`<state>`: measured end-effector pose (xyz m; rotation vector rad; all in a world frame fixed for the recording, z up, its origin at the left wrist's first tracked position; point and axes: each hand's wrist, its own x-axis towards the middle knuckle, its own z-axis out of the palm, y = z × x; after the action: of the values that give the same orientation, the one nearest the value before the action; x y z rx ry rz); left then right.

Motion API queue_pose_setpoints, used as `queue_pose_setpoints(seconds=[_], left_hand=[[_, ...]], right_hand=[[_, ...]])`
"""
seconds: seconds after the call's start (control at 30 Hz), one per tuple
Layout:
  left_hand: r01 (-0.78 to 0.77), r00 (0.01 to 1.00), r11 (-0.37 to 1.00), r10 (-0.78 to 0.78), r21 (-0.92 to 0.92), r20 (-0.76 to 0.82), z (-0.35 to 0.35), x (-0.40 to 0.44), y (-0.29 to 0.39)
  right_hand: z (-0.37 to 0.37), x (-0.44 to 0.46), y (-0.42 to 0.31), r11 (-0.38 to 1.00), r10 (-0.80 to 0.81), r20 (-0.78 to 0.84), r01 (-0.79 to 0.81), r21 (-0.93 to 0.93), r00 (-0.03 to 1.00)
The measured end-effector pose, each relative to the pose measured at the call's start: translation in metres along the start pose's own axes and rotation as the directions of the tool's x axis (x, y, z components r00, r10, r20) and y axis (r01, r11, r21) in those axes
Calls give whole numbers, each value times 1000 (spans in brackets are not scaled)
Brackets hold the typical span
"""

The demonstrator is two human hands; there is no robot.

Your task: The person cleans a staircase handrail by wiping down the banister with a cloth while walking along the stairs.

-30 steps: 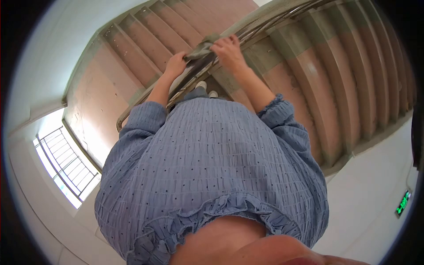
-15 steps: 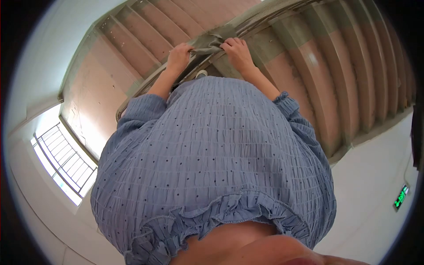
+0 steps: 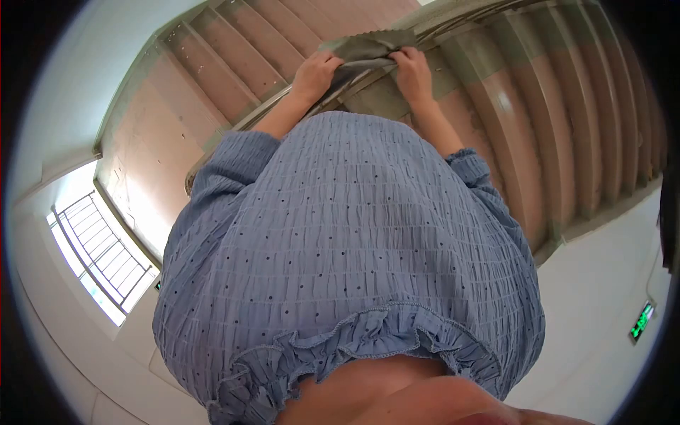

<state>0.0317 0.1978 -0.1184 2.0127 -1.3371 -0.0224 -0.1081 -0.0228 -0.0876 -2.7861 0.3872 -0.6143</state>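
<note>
A grey-green cloth with a zigzag-cut edge is stretched between my two hands, in front of my body at the top of the view. My left hand pinches its left end, fingers closed. On the opposite side, my right hand grips the right end between thumb and fingers. The cloth is partly folded and sags a little in the middle. Just beneath it runs the stair railing; whether the cloth touches the railing I cannot tell.
Reddish-brown stairs with grey-green edges descend at the right. Another flight lies at the upper left, joining a landing. A barred window is at the left, and a green lit sign hangs on the right wall.
Both hands have moved up and away from my body, the right one also to the right. The cloth, bunched before, is now spread wider, showing its zigzag edge.
</note>
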Motion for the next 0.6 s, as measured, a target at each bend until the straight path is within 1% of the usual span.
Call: queue_pose_setpoints(seconds=[0.03, 0.1, 0.17, 0.2, 0.27, 0.3, 0.37, 0.4, 0.47, 0.5, 0.53, 0.57, 0.6], left_hand=[[49, 998, 998, -50, 37, 28, -2, -6, 1], [57, 997, 998, -58, 10, 42, -1, -7, 3], [66, 996, 998, -65, -16, 56, 0, -2, 6], [48, 998, 999, -47, -25, 41, 1, 6, 11], [28, 999, 999, -27, -34, 26, 0, 15, 15], [24, 999, 1000, -24, -15, 24, 0, 18, 15], [19, 1000, 1000, -19, 2, 22, 4, 18, 14], [18, 999, 999, -19, 27, 47, 7, 15, 12], [15, 997, 999, -19, 52, 72, 10, 2, 10], [64, 993, 998, -66, 27, 99, 8, -11, 11], [113, 986, 994, -112, 4, 127, 8, -19, 10], [112, 985, 994, -112, 4, 129, 9, -24, 9], [129, 983, 992, -126, -11, 130, 10, -28, 8]], right_hand=[[7, -9, 0, 1000, 4, 52, -5, 18, 999], [11, -11, 6, 1000, 20, 67, -21, 21, 998], [-6, -3, 8, 996, 3, -28, -6, -87, 1000], [-15, 5, 5, 996, 4, -28, -7, -88, 1000], [-34, 23, -1, 974, -66, -165, 28, -224, 984], [-39, 28, -4, 974, -65, -165, 27, -224, 984], [-43, 32, -10, 963, -146, -253, 79, -256, 956], [-36, 28, -6, 964, -144, -254, 77, -256, 957], [-10, 7, 9, 994, -60, -42, 56, -90, 997], [0, -8, 14, 994, -58, -43, 54, -90, 997], [6, -21, 16, 995, -34, 44, 38, -87, 998], [13, -31, 21, 996, -10, 131, 22, -86, 991], [13, -27, 23, 996, -8, 131, 20, -85, 991]])
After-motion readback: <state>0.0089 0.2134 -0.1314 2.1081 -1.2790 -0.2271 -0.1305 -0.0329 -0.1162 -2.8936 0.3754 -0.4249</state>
